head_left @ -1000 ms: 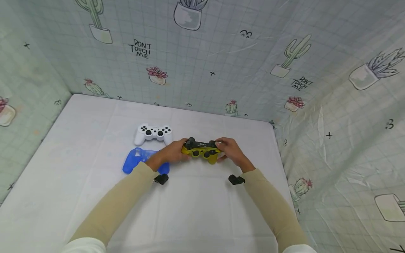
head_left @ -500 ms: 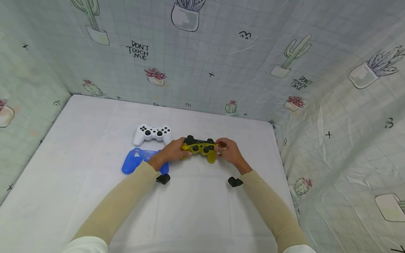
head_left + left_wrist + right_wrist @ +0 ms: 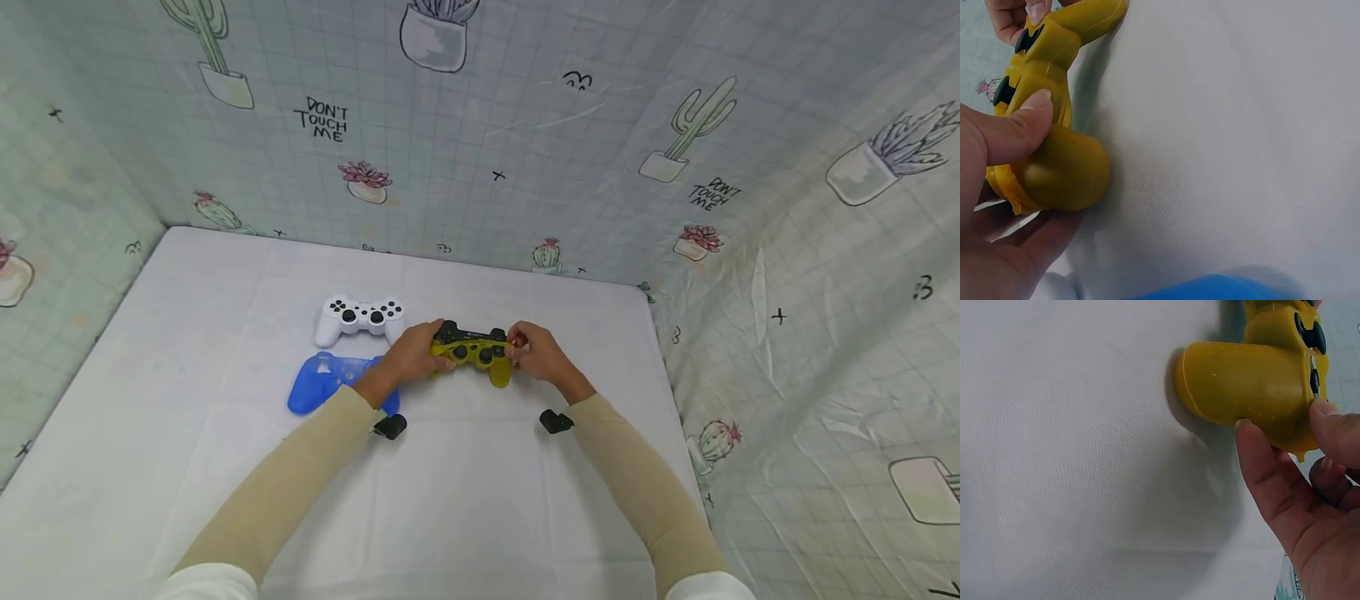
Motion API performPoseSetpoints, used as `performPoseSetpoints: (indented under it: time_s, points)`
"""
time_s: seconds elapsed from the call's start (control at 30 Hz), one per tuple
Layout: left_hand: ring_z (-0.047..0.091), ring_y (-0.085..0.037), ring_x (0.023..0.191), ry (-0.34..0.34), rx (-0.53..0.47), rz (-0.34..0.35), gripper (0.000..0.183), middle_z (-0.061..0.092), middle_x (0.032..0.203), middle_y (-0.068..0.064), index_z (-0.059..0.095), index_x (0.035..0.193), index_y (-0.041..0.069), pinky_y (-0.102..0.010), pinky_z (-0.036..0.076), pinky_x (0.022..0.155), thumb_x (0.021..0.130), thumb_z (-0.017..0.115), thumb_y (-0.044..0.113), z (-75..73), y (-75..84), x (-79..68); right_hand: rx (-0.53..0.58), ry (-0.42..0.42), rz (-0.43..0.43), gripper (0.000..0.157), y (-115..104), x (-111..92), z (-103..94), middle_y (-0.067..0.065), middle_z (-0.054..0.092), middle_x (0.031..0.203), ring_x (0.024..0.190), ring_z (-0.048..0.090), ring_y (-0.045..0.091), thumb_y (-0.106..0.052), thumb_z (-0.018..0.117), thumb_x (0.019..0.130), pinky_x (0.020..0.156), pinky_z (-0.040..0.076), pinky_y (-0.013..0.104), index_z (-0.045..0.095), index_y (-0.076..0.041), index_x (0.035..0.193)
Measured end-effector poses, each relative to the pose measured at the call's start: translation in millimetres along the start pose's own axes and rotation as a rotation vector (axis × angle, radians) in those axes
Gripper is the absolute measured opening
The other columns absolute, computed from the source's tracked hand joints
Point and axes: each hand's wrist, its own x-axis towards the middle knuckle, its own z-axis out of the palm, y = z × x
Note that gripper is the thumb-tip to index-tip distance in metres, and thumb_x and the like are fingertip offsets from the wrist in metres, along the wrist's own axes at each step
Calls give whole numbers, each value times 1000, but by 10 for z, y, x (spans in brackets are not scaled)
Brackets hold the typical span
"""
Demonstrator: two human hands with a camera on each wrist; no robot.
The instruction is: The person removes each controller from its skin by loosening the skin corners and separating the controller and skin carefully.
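Both hands are on a black game controller (image 3: 474, 335) partly inside a yellow silicone cover (image 3: 500, 374). In the head view the controller's black top edge shows above the yellow rim. My left hand (image 3: 408, 356) grips the left end; in the left wrist view its thumb (image 3: 1025, 125) presses on the yellow front and other fingers lie underneath. At the right end, my right hand (image 3: 542, 354) pinches the cover's upper edge between thumb and fingers. One right fingertip (image 3: 1249, 434) touches the yellow handle in the right wrist view. The controller's underside is hidden.
A white game controller (image 3: 328, 330) lies behind and left of the left hand. In front of it is a blue silicone cover (image 3: 318, 385), partly hidden by the left forearm. The white table (image 3: 465, 492) meets cactus-print cloth at its back and sides.
The right hand has shifted from the controller's top right to the cover's edge. The yellow rim now sits higher over the controller's right side. The left hand keeps its hold.
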Motion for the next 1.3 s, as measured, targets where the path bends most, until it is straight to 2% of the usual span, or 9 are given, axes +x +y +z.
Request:
performPoseSetpoints:
  time_s: [0.13, 0.27, 0.37, 0.5, 0.6, 0.73, 0.93, 1.13, 1.3]
  points:
    - [52, -36, 142, -5, -11, 17, 84, 45, 161, -23, 33, 160, -1, -49, 38, 123, 93, 78, 20, -4, 2, 28, 45, -23, 55, 15, 28, 21, -25, 13, 56, 104, 103, 64, 29, -6, 59, 104, 80, 64, 35, 59, -2, 119]
    - [55, -35, 138, -32, -9, -23, 85, 49, 158, -21, 31, 162, 3, -49, 40, 122, 94, 78, 21, -39, 4, 67, 69, -54, 100, 20, 59, 74, -53, 12, 60, 102, 101, 68, 29, -12, 57, 107, 83, 64, 37, 60, -3, 124]
    - [57, -35, 134, -54, 5, -62, 87, 51, 156, -22, 29, 163, 3, -49, 41, 120, 94, 78, 23, -51, 26, 88, 49, -83, 96, 17, 48, 121, -76, 9, 53, 89, 92, 68, 29, -9, 59, 105, 81, 64, 38, 60, -2, 120]
    - [57, -36, 133, -66, 18, -72, 85, 50, 156, -25, 28, 163, 0, -48, 41, 120, 95, 76, 20, -49, 69, 76, 34, -136, 101, 9, 3, 194, -91, 5, 45, 79, 88, 71, 31, -2, 60, 102, 80, 65, 40, 58, 0, 110]
    - [58, -38, 133, -56, 38, -81, 84, 50, 155, -27, 29, 162, -2, -49, 41, 120, 94, 75, 17, -29, 114, 60, 5, -179, 102, 6, -22, 223, -103, 5, 46, 78, 90, 73, 34, -1, 59, 101, 82, 64, 41, 56, 0, 105]
    - [58, -40, 135, -46, 59, -107, 85, 52, 154, -27, 27, 163, -1, -50, 42, 120, 94, 75, 15, -1, 169, 46, -73, -229, 83, 5, -38, 225, -123, 6, 50, 83, 92, 73, 31, -4, 57, 101, 85, 63, 40, 53, -4, 101]
    - [58, -41, 132, -39, 105, -113, 88, 55, 148, -30, 27, 163, 2, -51, 44, 117, 92, 77, 14, 58, 199, 53, -152, -255, 22, 10, -3, 177, -133, 5, 50, 82, 85, 67, 23, -8, 56, 101, 79, 60, 36, 49, -9, 94]
    - [57, -40, 129, -41, 148, -104, 88, 56, 143, -31, 28, 164, 5, -51, 45, 116, 92, 78, 16, 101, 224, 75, -142, -229, -6, 13, 49, 98, -113, 2, 41, 77, 77, 54, 20, -6, 55, 89, 72, 46, 30, 44, -13, 86]
    - [55, -40, 132, -53, 171, -113, 88, 54, 145, -31, 27, 164, 6, -51, 43, 118, 93, 78, 15, 60, 250, 61, -138, -227, -71, 34, 65, 44, -68, 0, 35, 77, 77, 42, 18, -4, 73, 86, 72, 34, 34, 40, -11, 85]
